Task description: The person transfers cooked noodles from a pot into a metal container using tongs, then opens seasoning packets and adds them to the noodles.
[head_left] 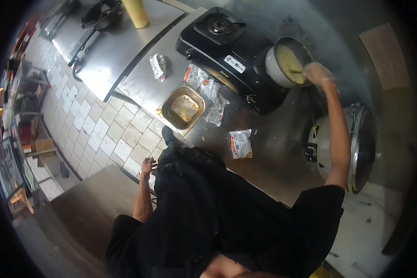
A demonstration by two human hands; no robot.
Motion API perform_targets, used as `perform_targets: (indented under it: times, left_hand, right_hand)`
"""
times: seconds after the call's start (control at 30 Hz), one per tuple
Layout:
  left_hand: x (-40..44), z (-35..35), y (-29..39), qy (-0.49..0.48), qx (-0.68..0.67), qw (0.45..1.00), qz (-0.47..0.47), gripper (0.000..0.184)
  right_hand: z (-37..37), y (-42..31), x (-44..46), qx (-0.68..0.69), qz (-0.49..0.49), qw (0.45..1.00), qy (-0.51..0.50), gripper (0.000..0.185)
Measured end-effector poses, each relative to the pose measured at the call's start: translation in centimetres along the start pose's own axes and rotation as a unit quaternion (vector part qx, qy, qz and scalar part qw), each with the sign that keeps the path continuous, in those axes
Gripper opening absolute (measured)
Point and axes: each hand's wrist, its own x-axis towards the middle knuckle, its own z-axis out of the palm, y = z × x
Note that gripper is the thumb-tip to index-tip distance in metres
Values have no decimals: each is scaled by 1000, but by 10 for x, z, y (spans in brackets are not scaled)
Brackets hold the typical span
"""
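Note:
My right hand (317,74), smeared by motion, is closed over the right rim of a pale pot (274,72). It grips a utensil (297,72) whose lower part dips into the yellowish food (288,60) inside; its exact kind is hidden. The pot rests on the right side of a black two-burner gas stove (245,58). Down by my left side hangs my left hand (148,167), fingers loosely bent and apart, holding nothing, above the tiled floor.
Beside the stove stand a soiled steel pan (166,113) and crumpled plastic packets (213,99). Another packet (241,143) lies on the steel counter (273,153), with a torn wrapper (157,67) farther left. A large lidded cooker (326,143) sits at right, under my forearm.

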Motion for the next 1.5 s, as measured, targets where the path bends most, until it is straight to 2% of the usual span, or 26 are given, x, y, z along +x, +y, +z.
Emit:
perform_targets:
  times: [0.07, 0.2, 0.27, 0.3, 0.47, 0.5, 0.57, 0.63, 0.67, 0.7, 0.73, 0.77, 0.8, 0.83, 0.87, 0.93, 1.0, 1.03, 1.1, 1.13, 1.23, 1.27, 1.33, 1.4, 1.47, 1.5]
  left_hand:
    - [-6, -4, -11, 6, -12, 1000, 9, 45]
    - [2, -2, -26, 10, 17, 1000, -5, 50]
    - [5, -7, -35, -10, 103, 993, 57, 57]
    - [3, -7, -35, 3, 131, 990, 59, 61]
    - [-2, -6, -25, 2, 80, 995, 52, 59]
    - [0, -10, -20, -72, 147, 975, 148, 55]
    - [-3, -12, 8, -129, 323, 934, 88, 45]
    - [0, -1, 41, -133, 559, 749, 329, 40]
    - [-90, 56, 141, -76, 555, 774, 295, 21]
    - [-127, 93, 190, -87, 538, 767, 340, 26]
    - [-173, 137, 244, -128, 440, 815, 356, 30]
    - [-176, 168, 263, -234, 376, 801, 402, 39]
    - [-175, 206, 277, -333, 310, 814, 362, 39]
    - [-155, 246, 286, -402, 354, 790, 298, 39]
    - [-137, 286, 284, -410, 311, 778, 359, 39]
    - [-97, 371, 284, -320, 232, 874, 282, 49]
    - [-58, 435, 276, -172, 222, 898, 340, 43]
    - [-45, 457, 271, -168, 213, 900, 340, 43]
    - [-30, 485, 261, -45, 187, 890, 413, 31]
    - [-32, 489, 260, -32, 178, 895, 407, 31]
    - [-55, 470, 270, -49, 351, 769, 532, 37]
    - [-58, 462, 277, -39, 349, 773, 528, 37]
    - [-61, 449, 281, -61, 457, 666, 586, 37]
    - [-85, 423, 287, -57, 441, 682, 581, 45]
    - [-146, 353, 306, -203, 252, 708, 628, 40]
    - [-160, 319, 305, -176, 236, 723, 625, 34]
  right_hand:
    - [-40, -15, -23, 35, -72, 997, -9, 26]
    - [-52, 9, -26, -33, 50, 998, -3, 25]
    - [-41, -1, -20, -40, 210, 976, -45, 25]
    - [-36, -10, -20, -5, 222, 973, -57, 28]
    - [20, 19, 15, -79, -5, 997, -25, 33]
    - [18, 17, 13, -63, -65, 996, -3, 34]
    - [0, 5, 7, -68, -29, 997, 4, 35]
    - [18, 18, 17, -80, 53, 995, 31, 39]
    - [21, 11, 7, -80, 55, 995, 24, 39]
    - [15, -10, -3, -27, 113, 991, 66, 37]
    - [8, -24, -5, 26, 169, 979, 113, 36]
    - [9, -25, 0, 20, 191, 978, 82, 34]
    - [1, -33, -7, 22, 194, 977, 83, 34]
    - [-19, -46, -20, -3, 180, 983, 25, 33]
    - [-37, -53, -33, -29, 164, 985, -33, 31]
    - [-68, -57, -56, -5, 206, 978, -41, 34]
    - [-83, -62, -80, 14, 240, 970, -44, 36]
    - [-86, -64, -95, 8, 238, 971, 23, 37]
    - [-70, -46, -109, -2, 227, 968, 108, 39]
    - [-51, -33, -108, -5, 219, 967, 128, 41]
    - [-36, -60, -139, 47, 213, 966, 137, 45]
    - [-22, -60, -141, 55, 203, 969, 126, 44]
    - [-4, -64, -148, 69, 177, 975, 119, 43]
    - [4, -68, -155, 83, 154, 978, 113, 42]
    - [13, -70, -164, 179, 190, 943, 207, 45]
    - [18, -72, -171, 226, 219, 924, 219, 42]
